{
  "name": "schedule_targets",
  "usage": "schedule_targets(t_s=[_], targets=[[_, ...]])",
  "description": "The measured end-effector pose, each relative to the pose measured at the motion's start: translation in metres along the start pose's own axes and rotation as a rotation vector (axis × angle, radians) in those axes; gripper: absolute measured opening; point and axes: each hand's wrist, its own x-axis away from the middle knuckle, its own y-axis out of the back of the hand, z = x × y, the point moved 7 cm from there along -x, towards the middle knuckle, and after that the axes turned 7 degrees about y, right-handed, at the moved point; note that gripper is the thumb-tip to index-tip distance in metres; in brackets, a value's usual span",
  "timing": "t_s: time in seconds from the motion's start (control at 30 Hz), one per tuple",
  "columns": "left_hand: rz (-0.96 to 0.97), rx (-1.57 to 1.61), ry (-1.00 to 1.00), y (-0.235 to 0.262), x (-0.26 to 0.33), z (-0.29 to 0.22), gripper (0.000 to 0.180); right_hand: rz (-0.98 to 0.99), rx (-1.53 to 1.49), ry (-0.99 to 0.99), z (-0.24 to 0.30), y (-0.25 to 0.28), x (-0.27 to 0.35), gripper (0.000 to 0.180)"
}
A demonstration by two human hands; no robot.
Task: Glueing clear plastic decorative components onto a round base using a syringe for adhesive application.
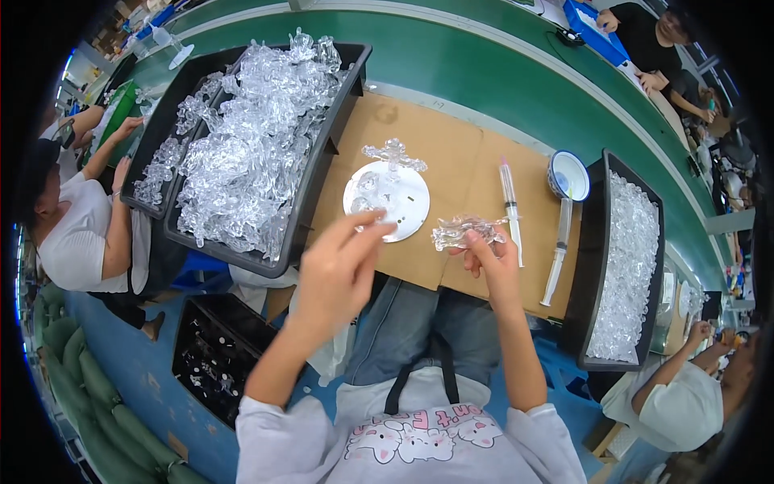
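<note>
A brown cardboard sheet [463, 177] is spread beneath and beyond the right hand [488, 258]. A large black bin [332, 133], heaped with clear plastic pieces [250, 153], is set beyond the left hand [343, 266], to its left. A narrower black bin [591, 250], similarly filled, is placed well right of the right hand. The left hand is blurred, fingers partly extended; whether anything is pinched by it cannot be told. A white disc [415, 192] is positioned just beyond its fingertips. Two syringes [559, 250] are laid to the right of the right hand, and a blue-rimmed bowl [572, 169] is set farther beyond. Between the right thumb and fingers, a clear branching piece [455, 232] is gripped. A clear figure [393, 153] is seen at the disc's far edge.
</note>
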Motion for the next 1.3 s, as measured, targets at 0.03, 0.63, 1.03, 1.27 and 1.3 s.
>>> schedule_targets(t_s=[0.03, 0.63, 1.03, 1.27, 1.3], targets=[[0.005, 0.113, 0.096, -0.009, 0.013, 0.009, 0.029, 0.002, 0.009, -0.008, 0.004, -0.002, -0.001, 0.024], [-0.133, -0.198, 0.082, -0.106, 0.063, 0.076, 0.043, 0.179, 0.518, 0.037, -0.005, -0.023, -0.087, 0.026], [-0.153, -0.147, 0.098, -0.108, 0.062, 0.078, 0.046, 0.246, 0.77, -0.086, 0.001, -0.035, -0.103, 0.031], [-0.152, -0.162, 0.104, -0.109, 0.063, 0.078, 0.045, 0.193, 0.724, 0.019, 0.004, -0.038, -0.095, 0.031], [-0.152, -0.159, 0.105, -0.109, 0.063, 0.078, 0.045, 0.193, 0.726, 0.017, 0.003, -0.039, -0.093, 0.031]])
